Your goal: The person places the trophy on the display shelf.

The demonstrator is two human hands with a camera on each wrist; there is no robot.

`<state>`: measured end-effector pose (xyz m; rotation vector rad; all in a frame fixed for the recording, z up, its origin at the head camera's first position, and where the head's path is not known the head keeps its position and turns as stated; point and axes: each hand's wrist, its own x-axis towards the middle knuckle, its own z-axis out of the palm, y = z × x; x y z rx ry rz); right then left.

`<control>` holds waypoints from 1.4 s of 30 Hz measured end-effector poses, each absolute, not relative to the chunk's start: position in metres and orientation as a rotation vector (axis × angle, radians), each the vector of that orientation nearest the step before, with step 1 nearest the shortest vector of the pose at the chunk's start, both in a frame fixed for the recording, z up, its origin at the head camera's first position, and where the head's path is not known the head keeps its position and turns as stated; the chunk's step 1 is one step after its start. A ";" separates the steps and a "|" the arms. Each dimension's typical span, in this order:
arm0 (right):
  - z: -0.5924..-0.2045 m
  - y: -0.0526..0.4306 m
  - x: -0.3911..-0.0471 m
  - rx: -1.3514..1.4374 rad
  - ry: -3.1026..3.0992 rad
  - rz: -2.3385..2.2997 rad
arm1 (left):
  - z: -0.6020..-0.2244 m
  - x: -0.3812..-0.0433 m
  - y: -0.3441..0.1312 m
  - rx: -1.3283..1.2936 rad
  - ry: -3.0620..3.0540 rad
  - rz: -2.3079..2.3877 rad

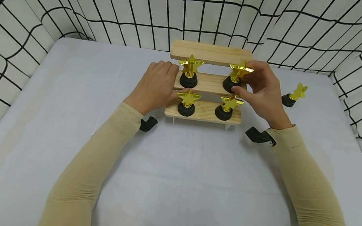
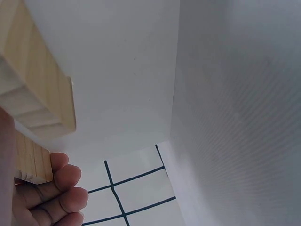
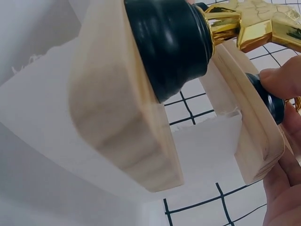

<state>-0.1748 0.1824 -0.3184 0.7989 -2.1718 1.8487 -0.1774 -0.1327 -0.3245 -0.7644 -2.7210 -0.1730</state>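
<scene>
A three-tier wooden display stand (image 1: 204, 111) is at the back of the white table. My left hand (image 1: 157, 87) grips the left end of its middle board, with the fingers (image 2: 70, 183) curled round the end in the left wrist view. On that board's right side, my right hand (image 1: 265, 92) pinches a gold star trophy (image 1: 230, 84), its thumb (image 3: 284, 82) on the black base. Another star trophy (image 1: 188, 80) stands at the board's left. Two more, a left trophy (image 1: 186, 109) and a right trophy (image 1: 223, 113), stand on the front board.
A further star trophy (image 1: 289, 99) lies tilted on the white table (image 1: 176, 175), right of my right hand. The stand's top board (image 1: 210, 52) bears no trophy. Black wire grid panels (image 1: 137, 15) border the table at the back and sides.
</scene>
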 end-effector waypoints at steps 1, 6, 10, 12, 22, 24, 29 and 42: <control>-0.318 0.182 -0.175 0.803 -2.165 1.853 | -0.324 -0.177 -0.132 -0.763 -2.724 -0.172; -0.319 0.182 -0.176 0.810 -2.164 1.841 | -0.323 -0.176 -0.132 -0.754 -2.749 -0.175; -0.317 0.182 -0.176 0.819 -2.174 1.828 | -0.322 -0.176 -0.132 -0.746 -2.767 -0.187; -0.316 0.182 -0.176 0.822 -2.181 1.816 | -0.322 -0.176 -0.132 -0.739 -2.772 -0.188; -0.312 0.188 -0.176 0.817 -2.173 1.840 | -0.322 -0.177 -0.133 -0.736 -2.776 -0.211; -0.313 0.189 -0.176 0.815 -2.179 1.834 | -0.322 -0.177 -0.133 -0.736 -2.787 -0.217; -0.313 0.197 -0.178 0.837 -2.168 1.793 | -0.323 -0.178 -0.132 -0.755 -2.764 -0.235; -0.300 0.212 -0.176 0.781 -2.079 1.731 | -0.323 -0.178 -0.132 -0.760 -2.763 -0.218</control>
